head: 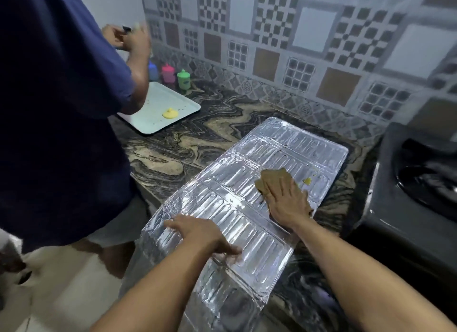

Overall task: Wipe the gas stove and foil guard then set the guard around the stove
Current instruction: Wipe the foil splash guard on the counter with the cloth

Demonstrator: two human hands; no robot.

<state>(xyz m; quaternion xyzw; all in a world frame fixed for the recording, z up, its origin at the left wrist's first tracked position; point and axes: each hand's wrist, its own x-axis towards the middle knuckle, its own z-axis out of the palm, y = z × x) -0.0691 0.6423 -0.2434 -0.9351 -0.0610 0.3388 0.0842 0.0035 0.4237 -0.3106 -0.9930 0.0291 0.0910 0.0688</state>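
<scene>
1. Left hand (202,235), low centre of the frame, lies flat with fingers spread on the foil guard (247,208), holding nothing.
2. Right hand (286,200), fingers straight, presses a brown cloth (270,178) onto the guard beside a yellow smear (307,181).
3. Guard lies flat on the worktop (210,124), its near end hanging over the edge; the gas stove (408,195) sits at right.

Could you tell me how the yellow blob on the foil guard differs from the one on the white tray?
The blob on the foil guard is small, just beyond the cloth under the right hand. The blob on the white tray is larger, peaked, with nothing touching it. Both are yellow.
</scene>
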